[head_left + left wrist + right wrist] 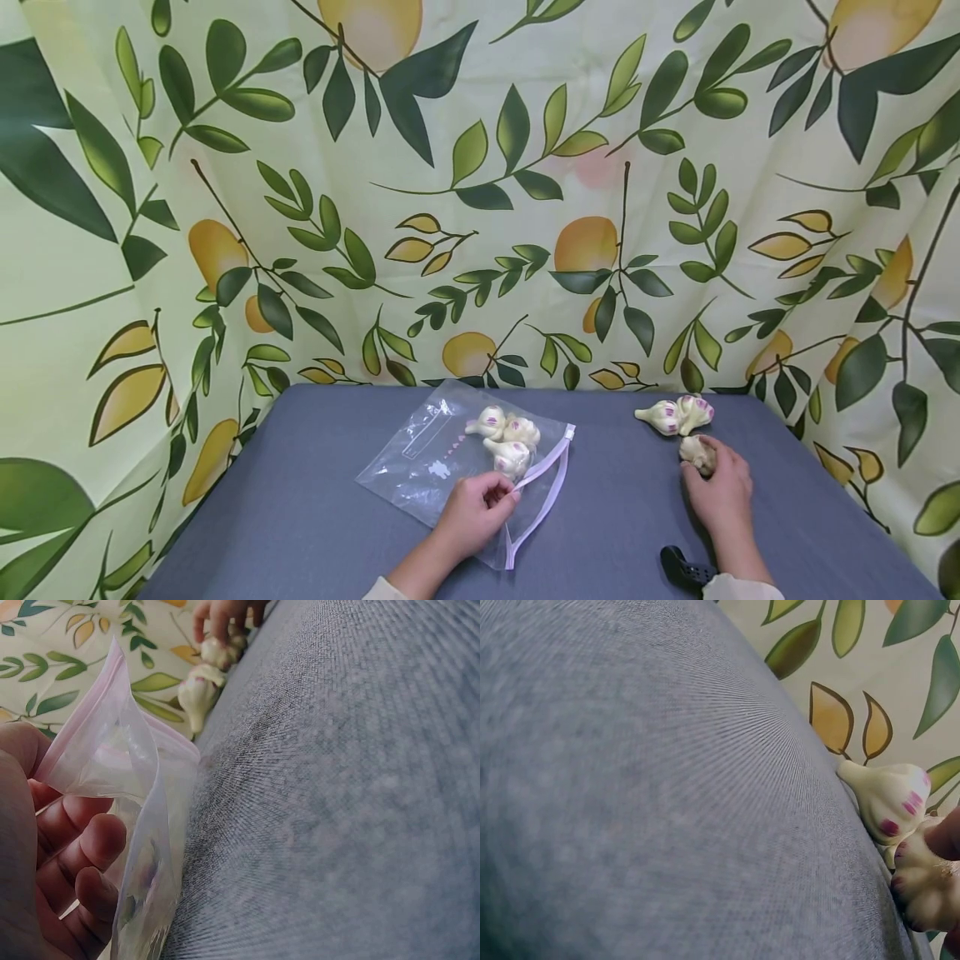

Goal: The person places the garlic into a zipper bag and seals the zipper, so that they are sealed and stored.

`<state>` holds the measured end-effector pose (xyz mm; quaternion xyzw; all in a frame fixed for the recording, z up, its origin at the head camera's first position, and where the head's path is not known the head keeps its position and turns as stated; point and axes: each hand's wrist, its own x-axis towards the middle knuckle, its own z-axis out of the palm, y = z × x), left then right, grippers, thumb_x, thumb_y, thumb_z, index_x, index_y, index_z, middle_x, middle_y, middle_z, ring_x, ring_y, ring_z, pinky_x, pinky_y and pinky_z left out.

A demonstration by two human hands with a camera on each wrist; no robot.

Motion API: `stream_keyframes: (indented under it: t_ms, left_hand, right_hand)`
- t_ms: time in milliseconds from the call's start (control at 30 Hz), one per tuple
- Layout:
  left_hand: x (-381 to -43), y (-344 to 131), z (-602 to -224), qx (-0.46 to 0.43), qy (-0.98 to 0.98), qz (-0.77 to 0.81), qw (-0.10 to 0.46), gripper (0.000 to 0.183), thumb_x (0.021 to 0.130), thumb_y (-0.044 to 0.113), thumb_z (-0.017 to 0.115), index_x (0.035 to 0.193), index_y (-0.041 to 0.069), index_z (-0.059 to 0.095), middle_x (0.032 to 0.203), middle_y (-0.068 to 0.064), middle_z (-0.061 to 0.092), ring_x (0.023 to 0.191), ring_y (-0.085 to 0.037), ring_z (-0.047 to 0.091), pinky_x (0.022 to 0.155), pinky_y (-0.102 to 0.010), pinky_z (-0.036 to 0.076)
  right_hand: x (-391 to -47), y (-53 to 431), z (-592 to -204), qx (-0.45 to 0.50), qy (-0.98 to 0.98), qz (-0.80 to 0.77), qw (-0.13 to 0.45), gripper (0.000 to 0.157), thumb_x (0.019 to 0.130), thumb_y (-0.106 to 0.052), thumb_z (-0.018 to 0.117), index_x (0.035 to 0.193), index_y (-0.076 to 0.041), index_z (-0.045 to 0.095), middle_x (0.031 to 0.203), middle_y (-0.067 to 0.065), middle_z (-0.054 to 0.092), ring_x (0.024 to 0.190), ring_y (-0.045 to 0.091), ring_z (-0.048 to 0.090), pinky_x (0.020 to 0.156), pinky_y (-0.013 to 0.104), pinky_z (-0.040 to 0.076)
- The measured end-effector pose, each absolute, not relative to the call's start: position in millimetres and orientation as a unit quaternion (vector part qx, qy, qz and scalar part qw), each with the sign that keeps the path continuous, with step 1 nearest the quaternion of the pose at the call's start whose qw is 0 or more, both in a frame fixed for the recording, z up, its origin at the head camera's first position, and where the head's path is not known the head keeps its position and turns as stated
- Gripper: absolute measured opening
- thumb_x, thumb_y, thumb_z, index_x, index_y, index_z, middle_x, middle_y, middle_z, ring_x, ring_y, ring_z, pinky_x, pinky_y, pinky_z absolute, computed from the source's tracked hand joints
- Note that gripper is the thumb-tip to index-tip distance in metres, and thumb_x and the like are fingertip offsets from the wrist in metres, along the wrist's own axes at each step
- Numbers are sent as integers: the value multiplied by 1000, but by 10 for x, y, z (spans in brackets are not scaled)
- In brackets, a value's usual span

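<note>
My left hand [476, 510] pinches the mouth edge of a clear zip bag [401, 477] lying on the table. Its pinkish-white zip strip [558, 487] runs along the right side, and in the left wrist view the bag's mouth [146, 761] gapes apart. Three garlic bulbs [512, 458] lie inside, near the opening. At the right, my right hand [723, 487] grips another garlic bulb [694, 454] between thumb and fingers; the right wrist view shows this bulb [928, 889] with a fingertip on it. Just beyond sit two more garlic bulbs [660, 417] with purple marks, side by side.
A grey cloth covers the table [300, 500]. Behind and along both sides hangs a curtain [525, 333] printed with leaves and fruit, meeting the table's back edge. A black curved object [681, 570] shows beside my right wrist.
</note>
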<state>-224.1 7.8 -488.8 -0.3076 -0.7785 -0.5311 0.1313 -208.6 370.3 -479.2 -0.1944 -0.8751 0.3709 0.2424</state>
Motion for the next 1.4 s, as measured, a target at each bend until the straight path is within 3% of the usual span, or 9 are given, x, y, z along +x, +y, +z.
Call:
stream_keyframes:
  t_ms: [300, 567, 967, 1167, 1400]
  left_hand:
    - [-2246, 87, -4903, -310, -779, -530, 132, 8, 84, 10, 71, 77, 13, 68, 62, 2, 61, 56, 8, 47, 52, -15, 45]
    - [-2235, 88, -4896, -305, -780, -530, 134, 9, 83, 9, 71, 76, 12, 68, 62, 1, 61, 56, 8, 46, 52, -15, 45]
    - [-2237, 83, -4889, -305, -779, -530, 135, 10, 84, 8, 71, 76, 13, 68, 61, 2, 61, 56, 8, 46, 52, -14, 44]
    - [-2242, 82, -4892, -308, -778, -530, 139, 9, 83, 8, 71, 76, 13, 68, 62, 2, 61, 56, 8, 46, 52, -14, 44]
    - [-2243, 83, -4894, -311, -776, -530, 143, 9, 83, 8, 71, 76, 12, 68, 62, 1, 62, 57, 8, 47, 52, -14, 45]
  right_hand:
    - [-2042, 3670, -4808, -209, -853, 362, 312, 33, 94, -10, 58, 124, 2, 51, 130, 37, 37, 123, 53, 33, 96, 60, 29]
    - [-2061, 3704, -4858, -221, -851, 354, 318, 24, 91, -8, 60, 113, 2, 56, 126, 35, 38, 123, 52, 34, 96, 59, 30]
    - [-2085, 3707, -4825, -221, -861, 346, 300, 27, 88, -5, 59, 114, 1, 59, 134, 34, 36, 127, 53, 31, 101, 61, 27]
    - [-2081, 3708, -4780, -177, -890, 328, 264, 37, 89, -7, 60, 126, -1, 59, 152, 34, 22, 135, 60, 20, 109, 66, 19]
    - [-2092, 3742, -4803, -140, -904, 315, 252, 40, 86, -5, 62, 125, 2, 58, 152, 38, 18, 136, 62, 18, 111, 66, 16]
